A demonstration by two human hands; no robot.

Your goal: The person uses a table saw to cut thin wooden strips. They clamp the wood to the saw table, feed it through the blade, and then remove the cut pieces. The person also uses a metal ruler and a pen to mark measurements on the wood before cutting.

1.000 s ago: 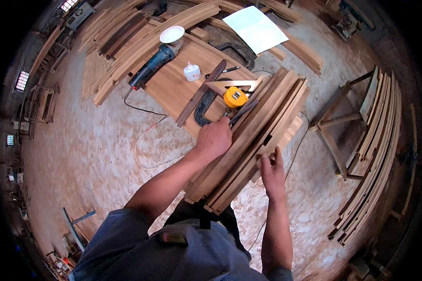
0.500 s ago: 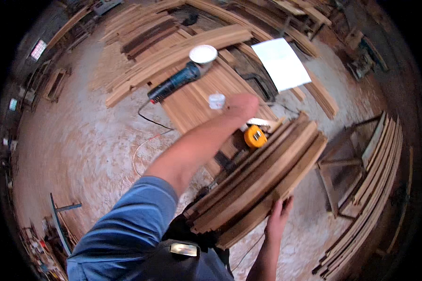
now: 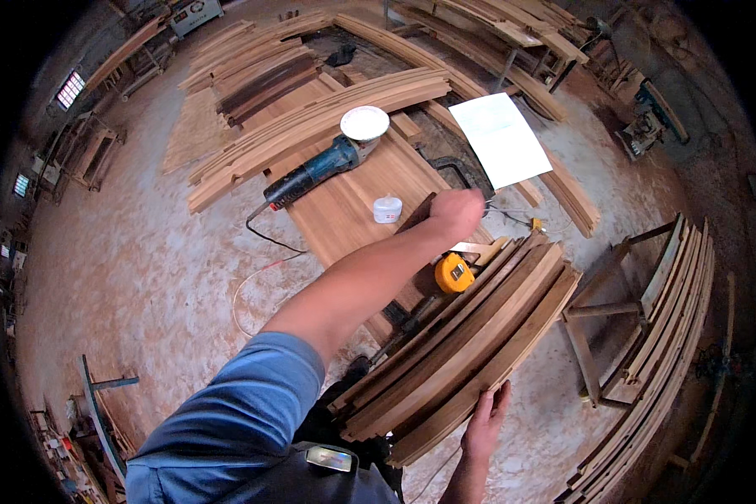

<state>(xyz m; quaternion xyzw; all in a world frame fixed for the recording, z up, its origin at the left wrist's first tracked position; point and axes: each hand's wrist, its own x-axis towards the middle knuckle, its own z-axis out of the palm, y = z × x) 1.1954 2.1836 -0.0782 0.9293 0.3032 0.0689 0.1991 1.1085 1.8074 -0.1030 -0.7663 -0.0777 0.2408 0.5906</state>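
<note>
My left hand (image 3: pixel 459 210) is closed in a fist over the far right side of the wooden workbench (image 3: pixel 311 214); what it may hold is hidden. Beside it stand a small white container (image 3: pixel 387 210) and a dark clamp-like metal frame (image 3: pixel 455 168). Just nearer than the fist lies a yellow tape measure (image 3: pixel 454 273), against a stack of curved wooden slats (image 3: pixel 466 340). My right hand (image 3: pixel 485 420) touches the outer edge of the nearest slat, fingers stretched out. An angle grinder (image 3: pixel 315 172) with a pale round disc lies at the bench's far left.
A white sheet of paper (image 3: pixel 500 139) lies beyond the fist. Long curved boards (image 3: pixel 319 118) cross the bench's far end. At the right, a wooden rack (image 3: pixel 605 311) supports several bent strips (image 3: pixel 647 378). A power cord (image 3: pixel 265 235) trails from the grinder onto the dusty floor.
My left hand has moved to the right, away from the white container. My right hand stays at the slat's edge, and the whole view has shifted slightly.
</note>
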